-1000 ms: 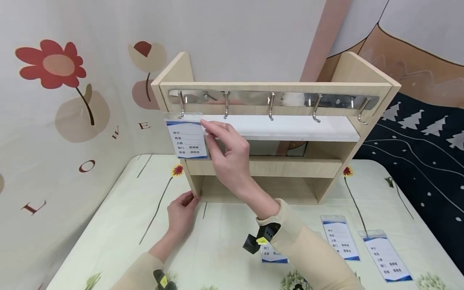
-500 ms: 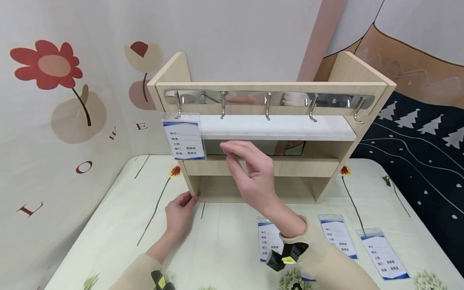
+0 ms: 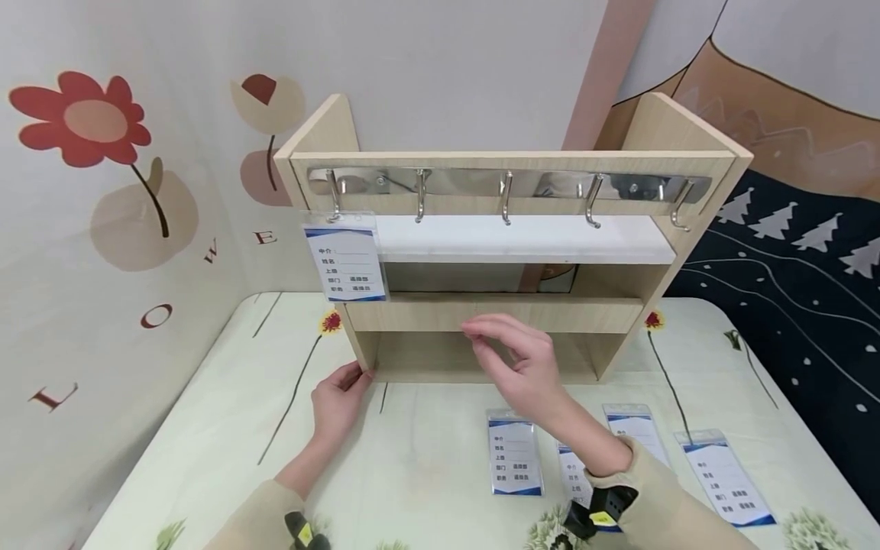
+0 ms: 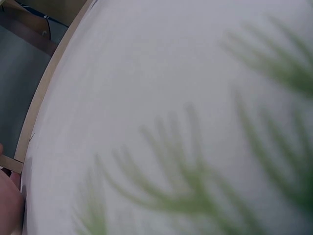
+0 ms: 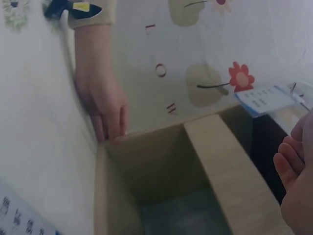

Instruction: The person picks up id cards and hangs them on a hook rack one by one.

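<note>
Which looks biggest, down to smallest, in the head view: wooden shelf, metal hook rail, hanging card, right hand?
1. Wooden shelf
2. Metal hook rail
Hanging card and right hand: too alike to rank.

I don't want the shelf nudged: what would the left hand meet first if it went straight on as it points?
Most likely the shelf's left panel: the left hand appears to touch its bottom front corner, though exact contact is hard to judge.
</note>
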Demonstrator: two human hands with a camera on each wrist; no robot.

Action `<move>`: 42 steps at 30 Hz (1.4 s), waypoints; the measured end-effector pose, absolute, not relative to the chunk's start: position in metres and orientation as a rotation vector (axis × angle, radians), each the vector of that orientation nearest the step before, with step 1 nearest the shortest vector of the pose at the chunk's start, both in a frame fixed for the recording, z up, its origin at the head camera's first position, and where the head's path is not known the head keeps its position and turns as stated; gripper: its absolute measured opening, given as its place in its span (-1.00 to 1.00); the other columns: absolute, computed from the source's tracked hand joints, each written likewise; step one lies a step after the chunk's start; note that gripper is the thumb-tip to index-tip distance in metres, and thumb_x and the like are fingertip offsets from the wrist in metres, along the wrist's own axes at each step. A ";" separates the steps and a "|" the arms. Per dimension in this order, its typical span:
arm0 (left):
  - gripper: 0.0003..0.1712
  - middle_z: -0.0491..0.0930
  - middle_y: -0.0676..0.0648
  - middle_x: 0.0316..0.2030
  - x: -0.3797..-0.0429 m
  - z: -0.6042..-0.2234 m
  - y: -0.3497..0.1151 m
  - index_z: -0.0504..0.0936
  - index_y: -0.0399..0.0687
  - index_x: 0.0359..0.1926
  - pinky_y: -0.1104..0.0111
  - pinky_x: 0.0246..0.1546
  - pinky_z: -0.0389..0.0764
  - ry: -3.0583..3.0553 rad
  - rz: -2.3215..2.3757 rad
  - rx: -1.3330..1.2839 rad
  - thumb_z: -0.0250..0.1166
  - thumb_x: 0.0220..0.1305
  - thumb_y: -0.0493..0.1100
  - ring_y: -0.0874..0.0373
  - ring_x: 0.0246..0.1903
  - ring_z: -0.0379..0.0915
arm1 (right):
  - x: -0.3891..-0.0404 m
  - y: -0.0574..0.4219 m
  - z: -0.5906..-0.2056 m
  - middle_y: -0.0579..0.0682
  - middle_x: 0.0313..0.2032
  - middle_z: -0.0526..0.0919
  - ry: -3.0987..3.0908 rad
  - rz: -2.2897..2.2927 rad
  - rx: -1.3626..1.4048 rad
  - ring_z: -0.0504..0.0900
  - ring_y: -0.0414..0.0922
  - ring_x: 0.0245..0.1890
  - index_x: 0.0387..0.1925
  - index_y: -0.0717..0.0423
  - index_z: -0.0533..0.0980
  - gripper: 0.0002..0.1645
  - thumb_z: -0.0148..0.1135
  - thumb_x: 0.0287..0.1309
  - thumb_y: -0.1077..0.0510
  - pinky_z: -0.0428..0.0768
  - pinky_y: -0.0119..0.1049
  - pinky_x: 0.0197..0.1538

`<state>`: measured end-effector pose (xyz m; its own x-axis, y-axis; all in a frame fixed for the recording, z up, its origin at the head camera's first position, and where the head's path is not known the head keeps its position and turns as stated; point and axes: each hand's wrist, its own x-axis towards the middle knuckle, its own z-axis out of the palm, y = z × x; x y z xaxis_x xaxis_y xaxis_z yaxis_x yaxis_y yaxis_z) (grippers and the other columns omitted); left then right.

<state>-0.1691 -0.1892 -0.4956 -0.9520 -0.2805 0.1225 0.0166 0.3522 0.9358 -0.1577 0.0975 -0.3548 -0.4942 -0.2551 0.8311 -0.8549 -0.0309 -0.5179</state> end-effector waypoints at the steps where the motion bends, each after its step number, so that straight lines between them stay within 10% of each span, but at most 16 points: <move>1: -0.66 0.69 -0.32 0.02 -0.169 -0.496 -0.189 0.67 -0.37 0.11 0.64 -0.15 0.60 -2.356 -1.634 0.234 0.35 0.37 -0.32 -0.16 0.04 0.66 | -0.157 0.101 -0.357 0.25 -0.15 0.72 -1.770 1.546 1.163 0.71 -0.12 -0.08 -0.10 0.40 0.65 -0.62 0.18 0.08 0.68 0.69 -0.34 0.01; 15: -0.66 0.68 -0.31 0.05 -0.170 -0.493 -0.190 0.67 -0.36 0.13 0.70 -0.17 0.55 -2.362 -1.627 0.231 0.35 0.39 -0.29 -0.14 0.06 0.65 | -0.147 0.161 -0.407 -0.07 -0.10 0.73 -2.563 1.412 0.999 0.65 -0.19 -0.17 0.07 0.17 0.66 -0.66 0.28 0.30 0.41 0.68 -0.28 -0.05; 42: -0.68 0.71 -0.29 0.01 -0.171 -0.495 -0.188 0.69 -0.34 0.10 0.67 -0.18 0.58 -2.358 -1.609 0.256 0.36 0.37 -0.31 -0.12 0.03 0.67 | -0.140 0.214 -0.451 0.12 0.22 0.60 -3.016 1.209 0.668 0.60 0.04 0.07 0.35 0.19 0.48 -0.28 0.50 0.16 0.22 0.63 -0.15 0.04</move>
<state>-0.1711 -0.1881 -0.4955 -0.9465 -0.2972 0.1256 0.0086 0.3660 0.9306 -0.1397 0.2137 -0.4506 -0.9041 -0.4270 -0.0133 -0.2996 0.6558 -0.6929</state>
